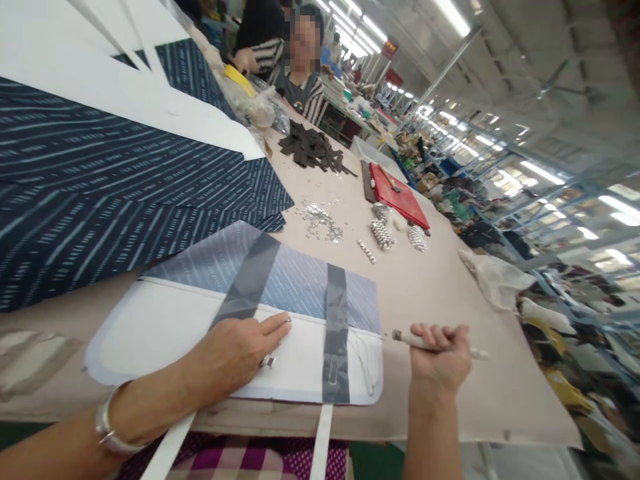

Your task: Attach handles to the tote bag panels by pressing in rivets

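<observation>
Left forearm | left fingers extended on panel, near table edge | right fingers round tool, right of panel

The worktable is brightly and evenly lit, its shadows soft and faint; rows of white tube lights shine above and beyond it, burnt out to plain white; small metal pieces on it glint; the panel at its near edge reads fairly clear; clutter past its right edge is smeared and stretched; coarse pixel blocks mask part of a person beyond its far side.
</observation>
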Tool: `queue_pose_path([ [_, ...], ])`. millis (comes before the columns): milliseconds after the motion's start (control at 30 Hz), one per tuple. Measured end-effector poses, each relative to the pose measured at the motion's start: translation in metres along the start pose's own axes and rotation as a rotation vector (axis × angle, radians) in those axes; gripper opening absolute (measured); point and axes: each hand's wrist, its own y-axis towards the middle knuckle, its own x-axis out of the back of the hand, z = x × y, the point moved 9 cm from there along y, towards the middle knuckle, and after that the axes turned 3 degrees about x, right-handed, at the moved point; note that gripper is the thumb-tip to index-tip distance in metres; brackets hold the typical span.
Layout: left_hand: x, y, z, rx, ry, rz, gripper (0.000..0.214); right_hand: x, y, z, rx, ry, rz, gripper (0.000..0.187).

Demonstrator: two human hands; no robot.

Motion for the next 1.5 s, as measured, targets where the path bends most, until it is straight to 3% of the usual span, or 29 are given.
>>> queue_pose_path([
  [67,0.003,0.000,-0.002,-0.001,0.042,0.018,0.060,-0.039,-0.013,-0.005,-0.087,0.116,0.071,0.052],
  [200,0.006,0.000,-0.002,0.002,0.064,0.000,0.053,-0.121,-0.059,-0.042,-0.306,0.268,0.207,0.042],
  [300,0.005,0.000,-0.003,-0.012,0.058,-0.026,0.049,-0.152,-0.087,-0.069,-0.392,0.313,0.241,0.039],
  [433,0.007,-0.001,-0.003,-0.017,0.041,-0.048,0.041,-0.156,-0.096,-0.084,-0.467,0.413,0.204,0.037],
  [833,0.012,0.000,-0.003,0.002,0.039,-0.081,0.037,-0.158,-0.105,-0.093,-0.576,0.543,0.153,0.029],
  [1033,0.009,0.000,-0.004,-0.007,-0.002,-0.063,0.039,-0.167,-0.110,-0.081,-0.521,0.527,0.160,0.026],
  [1200,0.006,0.000,-0.002,-0.002,-0.031,-0.083,0.032,-0.192,-0.118,-0.045,-0.228,0.423,0.385,0.022],
  [1267,0.007,0.000,-0.001,0.000,-0.039,-0.099,0.032,-0.193,-0.117,-0.047,-0.251,0.424,0.402,0.023],
  [1367,0.008,-0.001,-0.001,-0.011,-0.034,-0.113,0.033,-0.183,-0.111,-0.062,-0.377,0.474,0.314,0.025],
  [1500,0.009,-0.002,-0.002,-0.015,-0.009,-0.117,0.030,-0.181,-0.109,-0.058,-0.304,0.450,0.344,0.025],
])
